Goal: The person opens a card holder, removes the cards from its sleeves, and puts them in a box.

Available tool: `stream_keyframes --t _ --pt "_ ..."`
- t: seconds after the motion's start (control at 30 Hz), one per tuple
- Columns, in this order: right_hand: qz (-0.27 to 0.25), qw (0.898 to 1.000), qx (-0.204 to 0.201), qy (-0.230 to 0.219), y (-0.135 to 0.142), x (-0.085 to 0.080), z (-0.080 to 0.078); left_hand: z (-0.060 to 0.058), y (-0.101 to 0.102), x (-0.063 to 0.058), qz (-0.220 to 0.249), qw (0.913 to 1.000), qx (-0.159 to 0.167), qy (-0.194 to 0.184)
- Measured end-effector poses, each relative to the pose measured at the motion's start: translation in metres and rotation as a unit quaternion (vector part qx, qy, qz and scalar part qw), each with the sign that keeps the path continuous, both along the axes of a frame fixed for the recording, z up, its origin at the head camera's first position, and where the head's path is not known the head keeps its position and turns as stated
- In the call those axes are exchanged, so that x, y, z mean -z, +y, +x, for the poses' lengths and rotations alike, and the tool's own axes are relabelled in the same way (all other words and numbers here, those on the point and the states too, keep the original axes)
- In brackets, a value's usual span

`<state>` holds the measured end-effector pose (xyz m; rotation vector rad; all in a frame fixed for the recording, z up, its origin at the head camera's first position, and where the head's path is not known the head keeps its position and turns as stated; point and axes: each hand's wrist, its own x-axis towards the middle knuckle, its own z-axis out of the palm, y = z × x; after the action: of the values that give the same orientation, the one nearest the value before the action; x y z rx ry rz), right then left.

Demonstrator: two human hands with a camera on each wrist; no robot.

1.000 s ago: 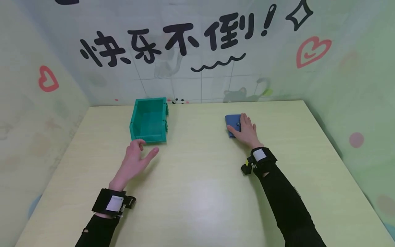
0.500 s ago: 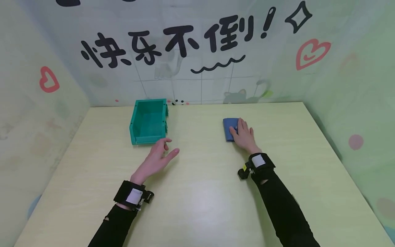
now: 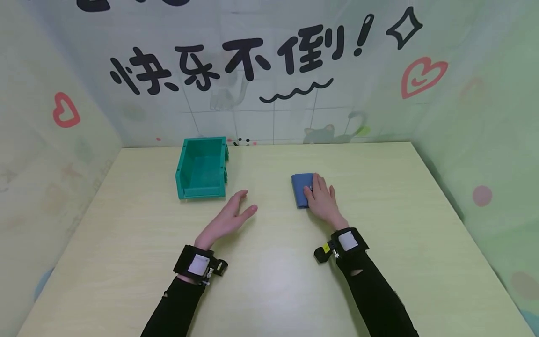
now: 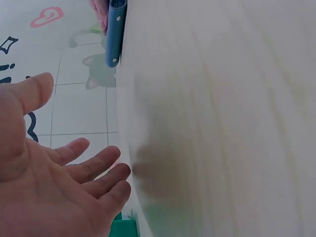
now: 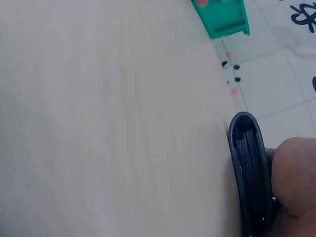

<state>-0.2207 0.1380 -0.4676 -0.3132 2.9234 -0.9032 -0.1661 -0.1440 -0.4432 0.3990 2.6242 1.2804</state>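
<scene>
A blue card holder [image 3: 301, 191] with a snap lies flat on the table. My right hand [image 3: 323, 203] rests on its right side, thumb and fairly straight fingers on top. The right wrist view shows the card holder [image 5: 249, 173] edge-on, with thin layers inside its folded cover and the thumb against it. My left hand [image 3: 227, 219] hovers over the table to the left, fingers spread and holding nothing. In the left wrist view the left hand [image 4: 64, 173] is palm-visible, apart from the card holder [image 4: 115, 37].
A teal open bin [image 3: 180, 183] stands at the back left of the pale wooden table [image 3: 269, 281], just beyond my left hand. Printed wall sheets [image 3: 269, 126] enclose the table's back and sides.
My right hand has slid the card holder toward me and slightly left. My left hand has moved right, away from the bin's front, and its fingers have straightened.
</scene>
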Motion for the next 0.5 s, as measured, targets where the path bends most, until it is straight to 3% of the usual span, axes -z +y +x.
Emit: stream_keyframes --t 0.23,0.5 --pt "-0.004 1.000 0.003 0.019 -0.017 0.001 0.020 -0.002 0.013 0.008 0.005 0.9999 -0.003 -0.010" --pt "-0.020 0.997 0.021 0.071 -0.033 0.008 0.041 -0.002 0.033 0.010 0.000 0.9999 0.017 -0.003"
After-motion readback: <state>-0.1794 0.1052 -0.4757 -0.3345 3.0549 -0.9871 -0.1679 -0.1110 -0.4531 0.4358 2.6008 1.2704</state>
